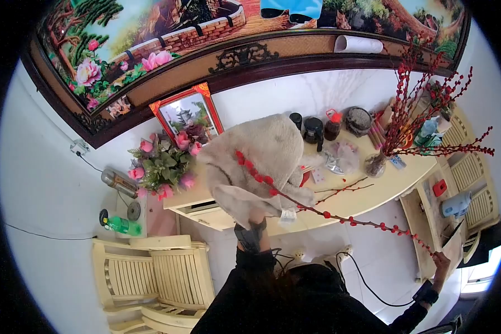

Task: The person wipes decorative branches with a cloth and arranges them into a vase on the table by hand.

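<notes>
A fluffy grey cloth [261,147] rises over the left part of the table, with a white tag at its lower edge. My left hand [255,217] grips it from below, the fingers hidden in its folds. At the lower right, my right hand [441,260] is closed on the end of a long branch with red berries [328,215]. The branch slants up to the left, its berry-covered tip in front of the cloth. Another thin twig [342,190] lies on the table behind it.
The cream table [384,186] bears dark jars [313,131], a red-lidded jar [333,126] and a vase of red-berried branches [375,165]. Pink flowers [164,161] and a framed picture [190,116] stand left. Wooden chairs [178,273] are at lower left; a cable [373,292] hangs near my right arm.
</notes>
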A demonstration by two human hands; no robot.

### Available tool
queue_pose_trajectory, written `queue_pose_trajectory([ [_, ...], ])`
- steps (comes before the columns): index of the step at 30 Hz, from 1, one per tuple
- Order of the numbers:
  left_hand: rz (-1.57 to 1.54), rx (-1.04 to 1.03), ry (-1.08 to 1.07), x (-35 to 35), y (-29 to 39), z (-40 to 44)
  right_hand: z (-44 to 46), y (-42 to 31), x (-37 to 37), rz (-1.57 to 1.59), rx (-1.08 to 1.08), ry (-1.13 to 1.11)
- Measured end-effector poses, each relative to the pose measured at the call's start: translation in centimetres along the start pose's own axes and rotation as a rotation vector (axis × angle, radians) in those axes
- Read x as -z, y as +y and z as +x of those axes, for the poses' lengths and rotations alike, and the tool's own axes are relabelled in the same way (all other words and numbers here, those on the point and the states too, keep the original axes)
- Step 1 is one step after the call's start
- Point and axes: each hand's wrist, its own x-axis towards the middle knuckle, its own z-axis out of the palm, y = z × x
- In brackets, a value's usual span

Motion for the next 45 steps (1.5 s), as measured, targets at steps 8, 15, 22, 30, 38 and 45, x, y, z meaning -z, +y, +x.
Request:
queue_pose_trajectory([
  [8, 0.072, -0.058, -0.029, -4.0, 1.9, 2.0, 0.7, 1.0, 0.7, -0.139, 0.059, 0.016],
  [15, 0.05, -0.036, -0.025, -2.4, 1.6, 0.9, 1.0, 0.6, -0.2, -0.124, 0.021, -0.03],
  [22, 0.056, -0.038, 0.003, -2.4, 1.7, 0.2, 1.7, 1.9, -1.1, 0.008, -0.032, -0.036],
  [30, 0.042, -0.043, 0.004, -2.2, 2.1, -0.1, 1.6, 1.6, -1.7, 0.123, -0.021, -0.054],
  [38, 0.001, 0.009, -0.027, 0.4, 1.3, -0.3, 1.3, 0.4, -2.7, 0.13, -0.001, -0.033],
  [45, -0.066, 0.082, -0.072, 6.3, -0.2, -1.6, 1.9, 0.1, -3.4, 0.097, -0.04, 0.039],
])
